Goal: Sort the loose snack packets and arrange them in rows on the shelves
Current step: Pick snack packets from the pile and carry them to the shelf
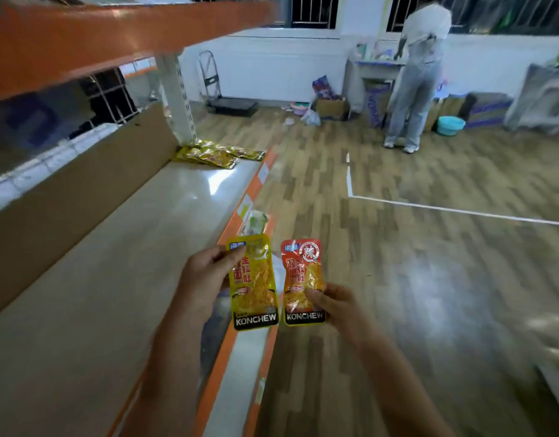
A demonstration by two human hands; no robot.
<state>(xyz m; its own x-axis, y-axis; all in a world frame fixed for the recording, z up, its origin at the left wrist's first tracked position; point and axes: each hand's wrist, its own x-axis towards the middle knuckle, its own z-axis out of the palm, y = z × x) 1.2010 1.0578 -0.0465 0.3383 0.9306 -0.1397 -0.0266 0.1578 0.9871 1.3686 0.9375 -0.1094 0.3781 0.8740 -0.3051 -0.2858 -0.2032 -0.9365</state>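
Your left hand [205, 279] fingers pinch the yellow packet [253, 285] | right hand [331, 305] fingers pinch the red packet [301, 283] | both upright, side by side over the shelf [129, 263] edge, likely to compare | yellow pile [215, 152] at far end

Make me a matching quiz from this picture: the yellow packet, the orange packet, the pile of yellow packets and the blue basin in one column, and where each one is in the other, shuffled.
Things:
1. yellow packet
2. orange packet
3. packet pile
4. blue basin

Places:
A. on the floor by the far wall
B. held in the right hand
C. at the far end of the shelf
D. held in the left hand

Pairs: 1-D, 2-B, 3-C, 4-A
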